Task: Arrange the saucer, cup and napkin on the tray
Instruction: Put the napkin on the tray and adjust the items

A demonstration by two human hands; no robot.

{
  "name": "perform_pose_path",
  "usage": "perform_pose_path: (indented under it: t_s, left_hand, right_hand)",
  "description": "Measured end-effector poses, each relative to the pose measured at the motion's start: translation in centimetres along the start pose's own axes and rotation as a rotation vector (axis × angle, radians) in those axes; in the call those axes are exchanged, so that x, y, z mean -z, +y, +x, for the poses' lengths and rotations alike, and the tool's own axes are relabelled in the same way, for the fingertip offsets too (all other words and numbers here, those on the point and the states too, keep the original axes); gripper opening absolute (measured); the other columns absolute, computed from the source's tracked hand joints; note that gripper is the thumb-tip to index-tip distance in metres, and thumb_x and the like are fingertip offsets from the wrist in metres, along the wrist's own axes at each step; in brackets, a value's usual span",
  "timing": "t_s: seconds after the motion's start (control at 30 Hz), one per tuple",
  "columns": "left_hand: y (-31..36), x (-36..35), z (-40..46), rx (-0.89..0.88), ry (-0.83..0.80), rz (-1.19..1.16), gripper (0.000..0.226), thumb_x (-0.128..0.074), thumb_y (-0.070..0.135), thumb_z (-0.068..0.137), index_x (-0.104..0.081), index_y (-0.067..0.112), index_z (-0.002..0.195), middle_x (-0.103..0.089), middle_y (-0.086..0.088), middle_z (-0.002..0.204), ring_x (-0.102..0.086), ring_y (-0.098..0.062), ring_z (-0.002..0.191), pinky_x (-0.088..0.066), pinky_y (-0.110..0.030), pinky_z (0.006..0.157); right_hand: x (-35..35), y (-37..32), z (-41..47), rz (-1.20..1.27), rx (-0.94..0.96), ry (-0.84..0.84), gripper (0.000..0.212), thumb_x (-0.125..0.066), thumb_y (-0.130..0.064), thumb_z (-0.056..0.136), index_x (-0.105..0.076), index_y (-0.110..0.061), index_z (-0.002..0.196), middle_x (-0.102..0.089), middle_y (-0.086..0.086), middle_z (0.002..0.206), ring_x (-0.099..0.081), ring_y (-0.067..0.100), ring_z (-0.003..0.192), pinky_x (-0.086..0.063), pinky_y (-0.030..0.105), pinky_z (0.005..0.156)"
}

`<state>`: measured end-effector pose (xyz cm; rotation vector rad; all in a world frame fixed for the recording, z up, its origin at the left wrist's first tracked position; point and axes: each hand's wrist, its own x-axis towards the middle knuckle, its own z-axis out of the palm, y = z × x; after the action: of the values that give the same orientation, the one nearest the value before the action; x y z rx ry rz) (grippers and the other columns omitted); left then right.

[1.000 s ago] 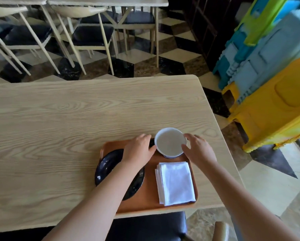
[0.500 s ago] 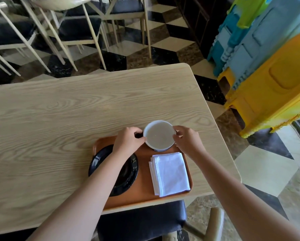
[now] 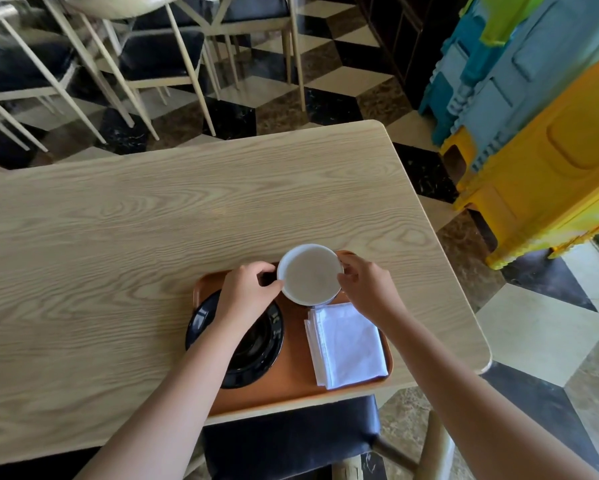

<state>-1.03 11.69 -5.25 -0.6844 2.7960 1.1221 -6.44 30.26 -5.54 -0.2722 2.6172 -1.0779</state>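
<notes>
An orange tray (image 3: 293,379) lies at the near edge of the wooden table (image 3: 152,220). A white-rimmed cup (image 3: 310,273) with a pale inside stands at the tray's far right corner. My left hand (image 3: 246,294) grips its left side and my right hand (image 3: 367,287) grips its right side. A black saucer (image 3: 256,344) rests on the tray's left half, partly hidden under my left forearm. A folded white napkin (image 3: 346,344) lies flat on the tray's right half, just in front of the cup.
A dark-seated chair (image 3: 291,438) is tucked under the table's near edge. Stacked yellow and blue plastic stools (image 3: 533,133) stand to the right on the checkered floor. More chairs (image 3: 135,57) stand beyond the table's far edge.
Both hands have closed in tighter around the cup at the tray's far corner. The camera view shifted, so the tray sits lower and nearer the middle.
</notes>
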Motion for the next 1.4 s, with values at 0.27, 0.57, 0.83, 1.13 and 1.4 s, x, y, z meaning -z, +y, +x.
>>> perform_pose_path:
  t_s: [0.27, 0.57, 0.83, 1.13, 1.4]
  left_hand:
    - [-1.2, -3.2, -6.8, -0.48, 0.261, 0.064, 0.038, -0.056, 0.024, 0.084, -0.057, 0.007, 0.118, -0.053, -0.012, 0.129, -0.047, -0.015, 0.119, -0.029, -0.011, 0.103]
    - [-1.7, -9.6, -9.9, -0.603, -0.189, 0.505, 0.05, -0.036, 0.037, 0.083, -0.059, 0.016, 0.123, -0.055, -0.012, 0.133, -0.049, -0.022, 0.125, -0.042, -0.034, 0.099]
    - [-2.1, -8.9, -9.9, -0.61, -0.211, 0.558, 0.049, -0.038, 0.036, 0.082, -0.061, 0.015, 0.119, -0.054, -0.01, 0.134, -0.049, -0.021, 0.125, -0.039, -0.031, 0.1]
    - [-4.0, -7.9, -11.0, -0.587, -0.172, 0.593, 0.055, -0.077, 0.031, 0.067, -0.063, 0.011, 0.117, -0.057, -0.011, 0.13, -0.052, -0.021, 0.122, -0.046, -0.029, 0.094]
    - [-4.4, -8.0, -11.2, -0.622, -0.081, 0.601, 0.04, -0.057, 0.026, 0.082, -0.062, 0.009, 0.118, -0.058, -0.011, 0.13, -0.052, -0.021, 0.122, -0.045, -0.029, 0.094]
  right_hand:
    - [0.2, 5.6, -4.9, -0.305, 0.289, 0.132, 0.036, -0.061, -0.02, 0.082, -0.058, -0.016, 0.118, -0.062, 0.005, 0.121, -0.056, 0.024, 0.111, -0.052, 0.035, 0.081]
    - [-0.2, 10.0, -7.0, -0.71, 0.529, -0.095, 0.058, -0.045, -0.046, 0.077, -0.039, -0.024, 0.13, -0.047, 0.007, 0.141, -0.03, 0.018, 0.134, -0.024, 0.036, 0.104]
    - [-0.7, 9.7, -7.6, -0.696, 0.508, -0.119, 0.056, -0.043, -0.043, 0.079, -0.049, -0.018, 0.129, -0.047, 0.009, 0.141, -0.039, 0.022, 0.131, -0.021, 0.035, 0.107]
    - [-3.0, 8.4, -8.2, -0.647, 0.525, -0.115, 0.053, -0.045, -0.041, 0.081, -0.05, -0.018, 0.128, -0.05, 0.01, 0.139, -0.045, 0.024, 0.128, -0.032, 0.037, 0.103]
    - [-3.3, 7.7, -8.2, -0.641, 0.525, -0.113, 0.052, -0.043, -0.041, 0.082, -0.053, -0.018, 0.127, -0.051, 0.009, 0.137, -0.047, 0.023, 0.127, -0.047, 0.04, 0.098]
